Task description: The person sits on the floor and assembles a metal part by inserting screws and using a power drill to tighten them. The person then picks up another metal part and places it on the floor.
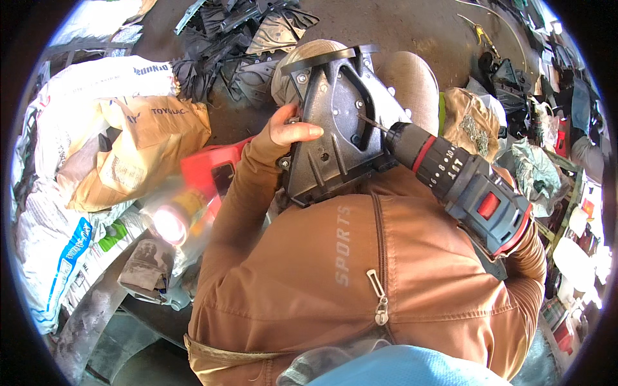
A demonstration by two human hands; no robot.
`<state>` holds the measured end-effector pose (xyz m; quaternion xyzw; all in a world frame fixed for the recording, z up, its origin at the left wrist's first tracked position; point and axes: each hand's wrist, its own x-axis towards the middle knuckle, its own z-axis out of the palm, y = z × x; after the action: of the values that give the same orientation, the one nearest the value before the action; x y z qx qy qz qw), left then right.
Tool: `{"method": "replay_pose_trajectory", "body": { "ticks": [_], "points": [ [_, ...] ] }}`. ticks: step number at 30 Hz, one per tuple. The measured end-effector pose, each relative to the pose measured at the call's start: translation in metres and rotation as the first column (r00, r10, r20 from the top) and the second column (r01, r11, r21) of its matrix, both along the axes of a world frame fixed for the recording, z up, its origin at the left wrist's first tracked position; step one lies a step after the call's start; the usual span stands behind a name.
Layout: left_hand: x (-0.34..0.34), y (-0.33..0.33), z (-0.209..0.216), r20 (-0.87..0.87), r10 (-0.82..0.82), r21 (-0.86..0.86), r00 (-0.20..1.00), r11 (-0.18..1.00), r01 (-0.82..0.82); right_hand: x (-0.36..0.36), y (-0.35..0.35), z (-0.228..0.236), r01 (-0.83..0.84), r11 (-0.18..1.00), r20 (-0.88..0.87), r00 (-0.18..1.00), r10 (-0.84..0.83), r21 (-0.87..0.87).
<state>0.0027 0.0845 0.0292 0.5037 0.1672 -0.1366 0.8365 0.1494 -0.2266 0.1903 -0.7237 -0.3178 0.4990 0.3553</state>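
A black moulded plastic housing (318,154) with several screws in it rests against my lap and knees. My left hand (294,128) is closed on its left edge, with the thumb lying over the top face. From the right, a grey and black cordless drill (460,183) with red trim points at the housing. Its thin bit (370,121) ends close to a screw (358,103) beside the dark opening; I cannot tell whether it touches. The drill's body hides my right hand, which holds it from behind at the end of my brown sleeve (529,248).
A heap of black plastic parts (238,51) lies on the floor ahead. Bulging white and tan sacks (145,154) stand at the left, near a blurred red object (209,170). On the right are a brown bag (470,122), clear plastic wrapping (537,170) and more black parts.
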Motion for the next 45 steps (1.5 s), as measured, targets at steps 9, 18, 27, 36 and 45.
{"method": "replay_pose_trajectory", "body": {
  "ticks": [9,18,27,36,45],
  "points": [
    [-0.004,0.012,0.026,-0.023,0.002,0.004,1.000,1.000,-0.002,0.005,0.019,-0.011,0.142,0.961,-0.271,0.940,-0.207,-0.239],
    [-0.008,0.020,0.012,-0.010,0.044,-0.042,0.999,0.998,-0.045,0.004,0.044,-0.015,-0.116,0.993,0.151,0.982,0.114,0.000],
    [-0.008,0.025,0.004,-0.038,0.020,-0.040,0.999,0.999,-0.022,0.011,0.055,-0.009,-0.261,0.964,0.229,0.936,0.266,-0.054],
    [-0.004,0.021,0.001,-0.062,0.026,-0.022,0.998,0.999,-0.028,0.025,0.068,0.004,-0.439,0.898,0.398,0.829,0.392,0.029],
    [0.002,0.025,0.007,-0.016,-0.020,0.020,1.000,1.000,0.020,0.037,0.086,0.020,-0.542,0.829,0.389,0.740,0.548,-0.138]
  ]
}}
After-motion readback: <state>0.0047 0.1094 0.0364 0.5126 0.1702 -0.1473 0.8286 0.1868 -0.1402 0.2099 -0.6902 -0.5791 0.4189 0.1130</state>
